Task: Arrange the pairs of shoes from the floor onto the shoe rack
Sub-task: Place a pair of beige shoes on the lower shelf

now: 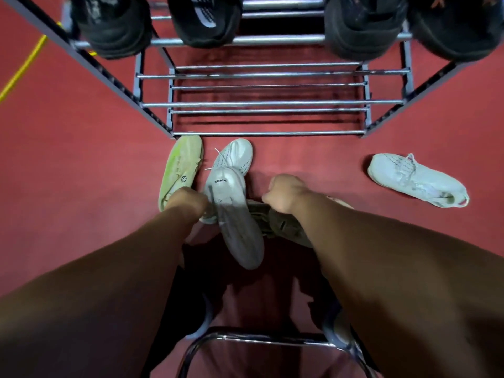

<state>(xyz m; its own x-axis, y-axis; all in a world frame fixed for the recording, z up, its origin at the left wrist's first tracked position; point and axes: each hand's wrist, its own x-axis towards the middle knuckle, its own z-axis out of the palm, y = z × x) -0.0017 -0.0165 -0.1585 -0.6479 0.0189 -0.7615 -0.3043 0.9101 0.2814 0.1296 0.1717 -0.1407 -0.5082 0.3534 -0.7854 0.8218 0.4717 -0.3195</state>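
My left hand [188, 201] grips a white shoe [237, 222] turned sole-up, lifted over the red floor. A second white shoe [234, 156] lies beneath it, toe toward the shoe rack [267, 105]. My right hand [283, 193] is closed on an olive-brown shoe [278, 225], partly hidden under my forearm. A pale green shoe [181, 173] lies sole-up left of my left hand. Another white sneaker [417, 180] rests alone on the floor at the right. Several black shoes [204, 20] sit on the rack's upper shelf.
The rack's lower shelves of metal bars hold nothing. A yellow cord [24, 69] runs across the floor at the far left. A chrome stool frame [259, 339] is below me, between my arms.
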